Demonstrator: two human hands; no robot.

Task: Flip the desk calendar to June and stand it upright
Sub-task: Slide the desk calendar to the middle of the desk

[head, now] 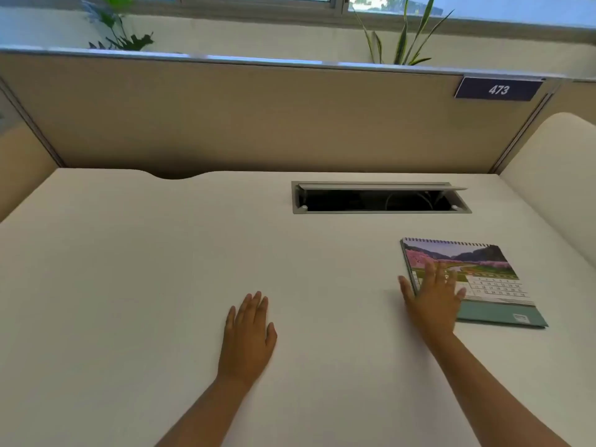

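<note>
**Calendar lying flat, nobody's got a grip on it yet**

Calendar point(483, 279) is folded flat on the right side of the desk point(129, 269), spiral edge pointing away toward the open cable hatch point(380, 197). Looks like a light thing, stiff card base with thin pages that'll flop and bend easily, so I'd lift pages from the free edge near the person and leave the wire alone. Can't read which month is showing. Right hand point(432, 301) is spread wide, fingers point(430, 269) splayed over the near left corner, seemingly touching but grasping nothing. Left hand point(248, 333) rests flat on bare desk, fingers together, empty, well apart from the calendar.
</note>
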